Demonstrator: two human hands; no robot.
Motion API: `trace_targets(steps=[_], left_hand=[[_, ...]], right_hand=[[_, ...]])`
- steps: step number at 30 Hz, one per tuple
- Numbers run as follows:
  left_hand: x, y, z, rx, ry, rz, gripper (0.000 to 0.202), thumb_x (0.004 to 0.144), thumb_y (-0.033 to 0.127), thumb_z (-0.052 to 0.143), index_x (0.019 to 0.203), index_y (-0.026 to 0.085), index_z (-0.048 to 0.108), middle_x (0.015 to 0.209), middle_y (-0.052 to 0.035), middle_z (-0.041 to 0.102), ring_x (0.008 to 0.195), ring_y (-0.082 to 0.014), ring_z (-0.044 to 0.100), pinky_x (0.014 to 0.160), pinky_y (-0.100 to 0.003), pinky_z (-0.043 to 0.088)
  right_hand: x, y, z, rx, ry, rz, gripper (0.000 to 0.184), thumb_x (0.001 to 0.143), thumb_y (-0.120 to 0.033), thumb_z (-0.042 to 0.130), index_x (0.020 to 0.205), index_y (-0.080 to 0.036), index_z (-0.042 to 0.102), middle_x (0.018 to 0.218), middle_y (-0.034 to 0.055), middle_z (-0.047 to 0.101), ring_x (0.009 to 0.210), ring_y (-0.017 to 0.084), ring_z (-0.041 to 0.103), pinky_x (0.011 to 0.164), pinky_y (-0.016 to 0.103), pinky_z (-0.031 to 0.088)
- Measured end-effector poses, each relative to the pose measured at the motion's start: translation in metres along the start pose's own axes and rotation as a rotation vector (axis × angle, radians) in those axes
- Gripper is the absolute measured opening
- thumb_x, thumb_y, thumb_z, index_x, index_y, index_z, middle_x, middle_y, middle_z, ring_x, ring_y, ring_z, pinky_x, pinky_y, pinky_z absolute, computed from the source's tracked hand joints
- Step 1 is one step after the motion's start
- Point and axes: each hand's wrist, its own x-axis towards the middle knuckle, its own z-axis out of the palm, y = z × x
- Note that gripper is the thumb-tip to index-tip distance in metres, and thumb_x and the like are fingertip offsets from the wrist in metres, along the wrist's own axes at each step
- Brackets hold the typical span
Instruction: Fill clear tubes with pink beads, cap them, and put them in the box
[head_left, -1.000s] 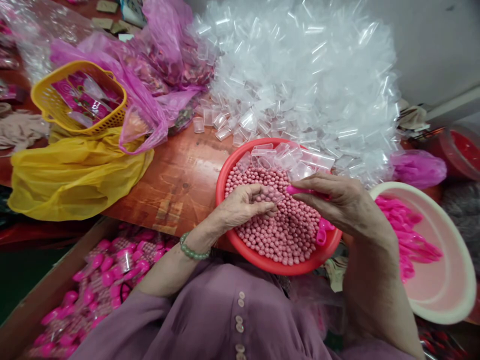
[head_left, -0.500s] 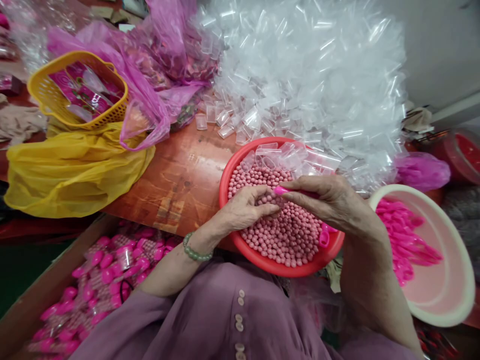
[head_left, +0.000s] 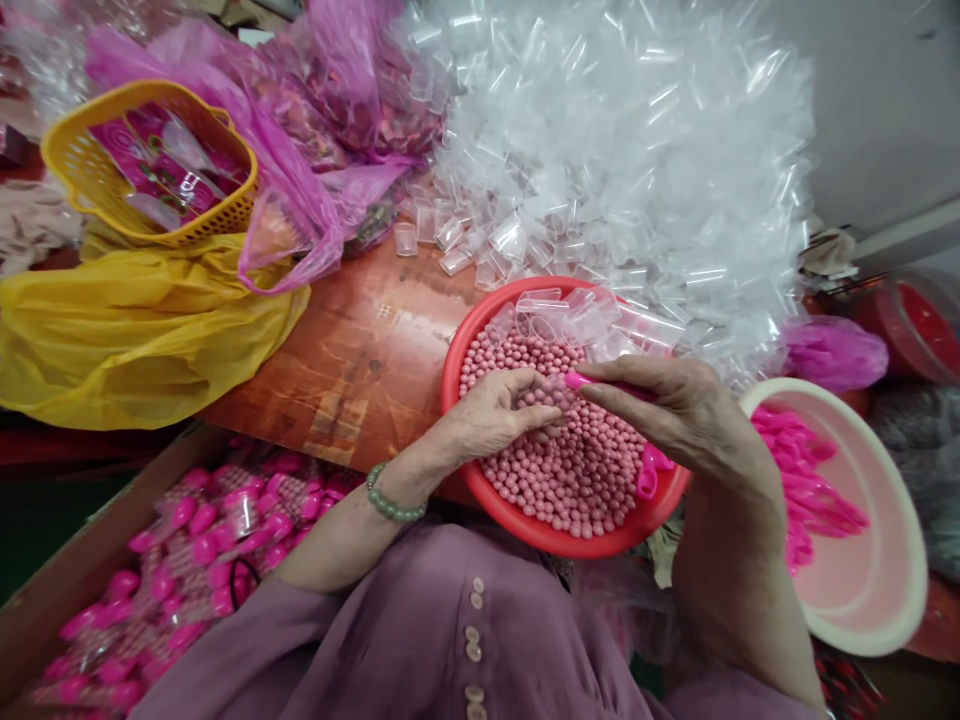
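— Where is the pink scoop [head_left: 583, 381]?
— Centre of the frame, over the red bowl [head_left: 452, 372] of pink beads [head_left: 577, 470]. It is clamped under the fingers of the right hand [head_left: 667, 410].
— Which way does it lie?
— Its long axis runs nearly level across the frame, free end pointing left (the rest is hidden under the fingers).
— And the left hand [head_left: 491, 418]?
— Fingers curled, tips drawn together right at that end. I cannot tell whether they pinch anything.
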Motion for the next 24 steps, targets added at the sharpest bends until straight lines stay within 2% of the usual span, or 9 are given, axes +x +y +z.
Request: trace_targets(steps=[4, 6, 10, 14, 18, 21, 24], left_hand=[[0.0, 0.001, 0.0, 0.029, -0.013, -0.007, 0.006, 0.079, 0.008, 0.064, 0.08, 0.011, 0.06, 0.072, 0.0018, 0.063, 0.067, -0.0076, 0.063, 0.072, -0.022, 0.051], [0.0, 0.001, 0.0, 0.06, -0.019, 0.0, 0.006, 0.079, 0.009, 0.066, 0.079, 0.011, 0.06, 0.072, 0.0015, 0.063, 0.068, -0.0079, 0.063, 0.071, -0.022, 0.05], [0.001, -0.001, -0.001, 0.054, -0.042, -0.003, 0.007, 0.079, 0.011, 0.066, 0.082, 0.012, 0.06, 0.075, 0.0011, 0.064, 0.069, -0.0086, 0.063, 0.072, -0.023, 0.05], [0.003, -0.003, -0.002, 0.075, -0.046, 0.009, 0.007, 0.079, 0.013, 0.066, 0.082, 0.012, 0.06, 0.071, 0.0024, 0.061, 0.065, -0.0079, 0.06, 0.068, -0.023, 0.048], [0.002, -0.004, -0.003, 0.079, -0.073, 0.01, 0.009, 0.078, 0.015, 0.068, 0.084, 0.012, 0.062, 0.074, 0.0008, 0.063, 0.068, -0.0088, 0.061, 0.07, -0.024, 0.048], [0.002, -0.004, -0.004, 0.103, -0.074, 0.026, 0.011, 0.078, 0.019, 0.069, 0.083, 0.012, 0.062, 0.074, 0.0005, 0.063, 0.068, -0.0094, 0.061, 0.07, -0.024, 0.048], [0.001, -0.004, -0.004, 0.117, -0.078, 0.023, 0.011, 0.079, 0.02, 0.068, 0.084, 0.013, 0.061, 0.073, 0.0004, 0.063, 0.068, -0.01, 0.06, 0.069, -0.025, 0.047]], right_hand=[[-0.008, 0.002, -0.02, -0.114, -0.105, -0.011, 0.025, 0.088, -0.042, 0.065, 0.095, -0.022, 0.079, 0.077, 0.0028, 0.078, 0.061, 0.016, 0.069, 0.056, 0.025, 0.05], [-0.009, 0.003, -0.024, -0.11, -0.102, 0.0, 0.027, 0.088, -0.044, 0.065, 0.096, -0.022, 0.079, 0.08, 0.0036, 0.078, 0.064, 0.017, 0.07, 0.056, 0.025, 0.051], [-0.001, 0.002, -0.013, -0.064, 0.001, 0.003, 0.027, 0.089, -0.042, 0.065, 0.098, -0.02, 0.079, 0.082, 0.0046, 0.078, 0.066, 0.016, 0.069, 0.059, 0.026, 0.051], [0.007, 0.0, -0.005, -0.025, -0.084, -0.03, 0.025, 0.09, -0.039, 0.064, 0.097, -0.02, 0.078, 0.078, 0.003, 0.077, 0.063, 0.014, 0.067, 0.059, 0.024, 0.05], [0.004, 0.001, -0.018, -0.086, -0.185, -0.003, 0.028, 0.089, -0.044, 0.064, 0.095, -0.021, 0.079, 0.076, 0.0029, 0.077, 0.06, 0.014, 0.067, 0.054, 0.025, 0.049], [0.001, 0.003, -0.024, -0.103, -0.172, 0.024, 0.03, 0.088, -0.046, 0.065, 0.098, -0.021, 0.079, 0.082, 0.0041, 0.079, 0.063, 0.016, 0.069, 0.056, 0.026, 0.05], [0.003, 0.003, -0.018, -0.048, -0.122, 0.006, 0.029, 0.089, -0.044, 0.064, 0.099, -0.021, 0.079, 0.082, 0.0039, 0.079, 0.065, 0.015, 0.069, 0.059, 0.025, 0.052]])
